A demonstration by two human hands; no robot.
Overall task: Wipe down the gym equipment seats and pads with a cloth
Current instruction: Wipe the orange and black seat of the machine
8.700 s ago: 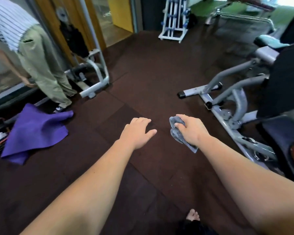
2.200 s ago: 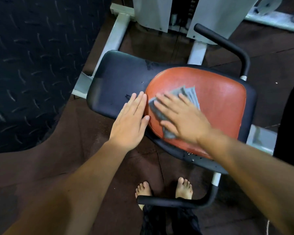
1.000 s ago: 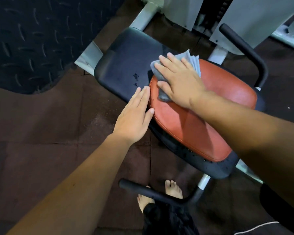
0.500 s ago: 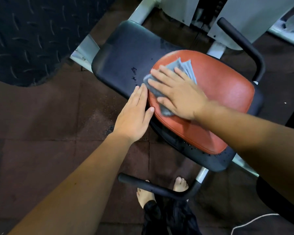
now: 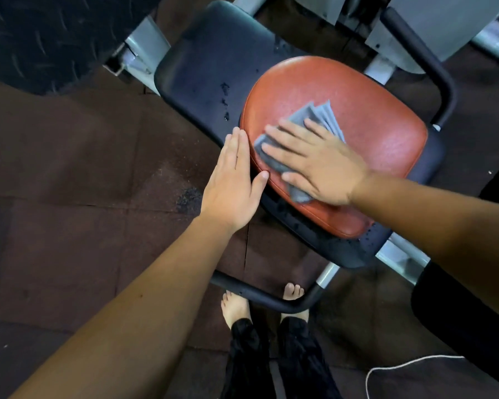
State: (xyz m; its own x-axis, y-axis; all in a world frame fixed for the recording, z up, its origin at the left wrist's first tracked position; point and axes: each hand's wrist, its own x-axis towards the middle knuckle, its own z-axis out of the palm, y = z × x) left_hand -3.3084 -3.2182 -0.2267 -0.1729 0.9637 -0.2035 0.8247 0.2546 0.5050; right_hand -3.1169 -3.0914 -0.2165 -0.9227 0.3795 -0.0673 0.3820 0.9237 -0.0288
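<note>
A red-orange seat pad (image 5: 369,116) lies on a larger black pad (image 5: 211,61) of a gym machine. My right hand (image 5: 317,159) presses a folded grey cloth (image 5: 320,116) flat onto the left part of the red pad, fingers straight and spread. Most of the cloth is hidden under the palm. My left hand (image 5: 234,182) rests flat with straight fingers against the red pad's left edge, on the black pad. Water droplets dot the black pad near the red pad's upper left.
A black handle bar (image 5: 424,61) curves along the seat's right side and another black bar (image 5: 260,295) runs below it, over my bare feet (image 5: 236,306). Grey machine frame (image 5: 144,44) and a black diamond-plate mat (image 5: 41,33) lie at upper left. A white cord (image 5: 401,365) lies at lower right.
My right hand slid the cloth from the pad's upper left edge down toward the near left part of the red pad. My left hand stays at the pad's edge.
</note>
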